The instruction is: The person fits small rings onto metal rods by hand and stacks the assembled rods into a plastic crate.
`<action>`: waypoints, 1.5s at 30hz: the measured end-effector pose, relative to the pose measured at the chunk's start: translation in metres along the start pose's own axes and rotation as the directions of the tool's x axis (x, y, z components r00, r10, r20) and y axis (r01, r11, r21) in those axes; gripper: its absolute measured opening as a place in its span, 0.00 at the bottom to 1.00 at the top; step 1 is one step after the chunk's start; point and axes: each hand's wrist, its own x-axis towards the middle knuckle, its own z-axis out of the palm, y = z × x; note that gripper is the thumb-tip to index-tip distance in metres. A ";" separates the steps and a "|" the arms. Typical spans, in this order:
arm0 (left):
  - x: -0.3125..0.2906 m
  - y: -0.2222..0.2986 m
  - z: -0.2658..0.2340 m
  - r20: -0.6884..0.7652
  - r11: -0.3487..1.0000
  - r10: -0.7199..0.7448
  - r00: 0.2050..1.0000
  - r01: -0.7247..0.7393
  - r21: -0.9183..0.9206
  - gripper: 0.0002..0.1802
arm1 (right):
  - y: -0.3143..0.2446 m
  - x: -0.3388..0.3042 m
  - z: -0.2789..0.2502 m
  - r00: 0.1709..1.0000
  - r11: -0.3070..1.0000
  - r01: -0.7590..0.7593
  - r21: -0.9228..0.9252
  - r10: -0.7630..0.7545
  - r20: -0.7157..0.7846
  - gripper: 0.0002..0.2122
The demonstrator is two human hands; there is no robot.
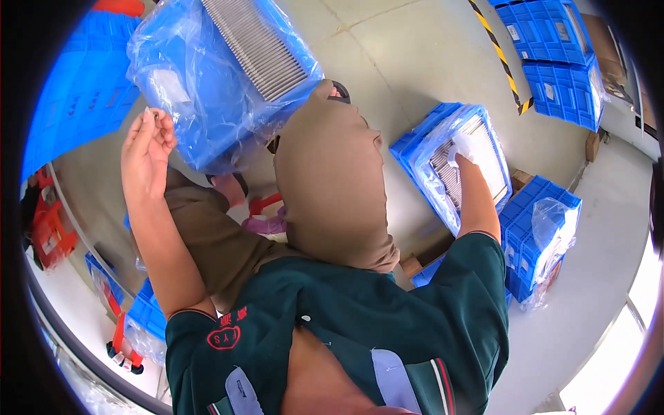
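My left hand (149,142) is raised at the left, beside a large blue crate lined with clear plastic film (214,128). Its fingers are curled into a pinch, and a small dark spot shows at the fingertips, too small to name. Close-packed rows of thin grey metal pieces (259,52) lie in that crate. On the right, my right hand (462,153) reaches into a smaller film-lined blue crate (415,138) with similar rows of grey pieces (448,181). Something white (470,146), a glove or a cloth, covers its fingers, so their pose is hidden.
Stacked blue crates stand at the far left (83,90) and far right (564,90). Another blue crate with loose film (532,235) is near my right elbow. Black-and-yellow tape (499,55) marks the floor. My knees (332,187) lie between the two film-lined crates.
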 end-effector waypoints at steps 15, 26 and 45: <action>0.001 0.000 0.000 0.020 1.000 0.012 1.000 -0.012 0.017 0.10 | 0.026 -0.005 0.038 0.956 0.988 -0.058 -0.147 0.012 -0.292 0.07; -0.007 0.001 -0.003 0.006 1.000 0.028 1.000 -0.028 0.012 0.10 | -0.006 -0.037 0.023 0.973 0.709 -0.162 0.687 0.232 -0.010 0.16; -0.010 0.003 0.002 -0.046 0.997 0.078 0.996 -0.078 -0.003 0.10 | 0.005 -0.042 0.146 0.944 0.940 -0.317 0.127 0.299 0.138 0.20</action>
